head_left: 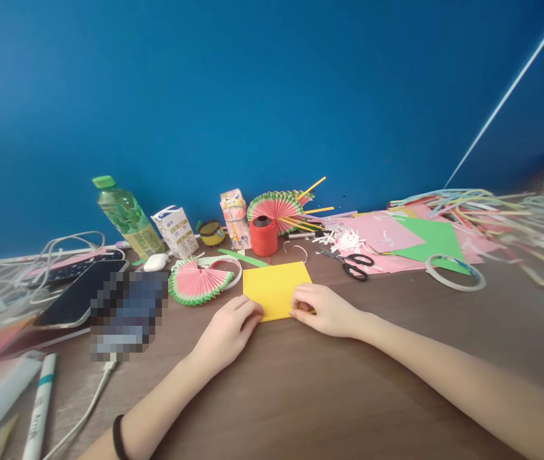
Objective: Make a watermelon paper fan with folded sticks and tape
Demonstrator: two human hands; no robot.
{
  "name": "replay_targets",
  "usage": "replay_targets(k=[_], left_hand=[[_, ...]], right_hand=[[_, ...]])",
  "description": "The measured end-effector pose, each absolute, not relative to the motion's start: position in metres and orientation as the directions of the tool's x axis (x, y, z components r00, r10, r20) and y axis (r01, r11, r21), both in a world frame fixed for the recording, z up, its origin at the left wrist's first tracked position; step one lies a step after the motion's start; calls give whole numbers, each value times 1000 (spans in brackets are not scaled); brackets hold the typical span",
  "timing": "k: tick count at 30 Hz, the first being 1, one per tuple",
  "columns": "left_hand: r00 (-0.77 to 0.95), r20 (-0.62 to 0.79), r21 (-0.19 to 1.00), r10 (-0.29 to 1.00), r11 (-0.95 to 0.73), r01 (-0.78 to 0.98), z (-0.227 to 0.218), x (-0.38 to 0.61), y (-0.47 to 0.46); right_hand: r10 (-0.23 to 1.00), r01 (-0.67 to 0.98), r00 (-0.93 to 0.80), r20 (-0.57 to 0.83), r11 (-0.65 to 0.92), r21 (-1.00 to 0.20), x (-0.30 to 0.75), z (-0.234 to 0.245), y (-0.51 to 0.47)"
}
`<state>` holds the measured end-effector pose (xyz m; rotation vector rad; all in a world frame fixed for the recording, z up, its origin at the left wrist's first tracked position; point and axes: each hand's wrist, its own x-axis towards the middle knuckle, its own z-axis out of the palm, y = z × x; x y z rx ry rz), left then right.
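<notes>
Soft light; blurry, stretched side edges

Head view, forward-down over desk

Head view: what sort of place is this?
Likely a craft desk against a blue wall: scissors, a pleated paper fan and a piece of yellow paper suggest papercraft.

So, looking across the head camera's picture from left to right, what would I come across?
White marker → green-capped bottle → white carton → left fingers → yellow paper → right fingers → clear tape roll.
</notes>
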<state>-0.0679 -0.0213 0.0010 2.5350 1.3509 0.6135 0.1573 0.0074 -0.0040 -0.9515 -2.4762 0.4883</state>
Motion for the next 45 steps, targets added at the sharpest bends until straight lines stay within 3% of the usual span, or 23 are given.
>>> replay_targets(k=[9,23,34,45], left_hand=[[466,231,455,854,-518,724,2,-67,-21],[613,277,178,739,-667,724,-1,-68,-22],[608,317,254,728,-683,685,-2,-69,-21],[643,372,22,670,-698,715,-3,-70,-23]], right_hand=[[723,557,-650,236,664,-500,155,-4,8],[735,521,-636,233,632,-573,156,-4,9],[733,490,-641,226,618,-614,160,-4,10],[744,451,-633,215,579,-679,161,-6,15]])
